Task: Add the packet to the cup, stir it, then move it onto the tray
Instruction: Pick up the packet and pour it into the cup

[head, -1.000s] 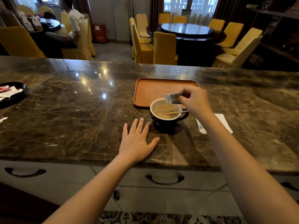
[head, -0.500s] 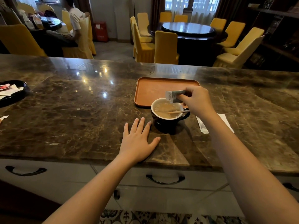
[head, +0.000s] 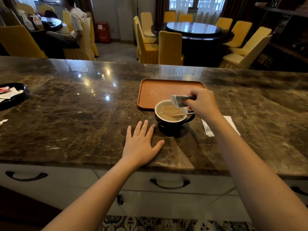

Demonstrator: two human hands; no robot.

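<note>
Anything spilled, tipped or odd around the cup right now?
Nothing stands out. The cup stands upright on the counter, no spill visible, stick resting in it. The right hand holds the packet over the rim; the tray is bare.

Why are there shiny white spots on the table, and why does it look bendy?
Head view: the spots are glare, lights reflecting off the polished marble counter left of the tray; the wide-angle lens curves the counter's edges; the cup casts a soft shadow.
</note>
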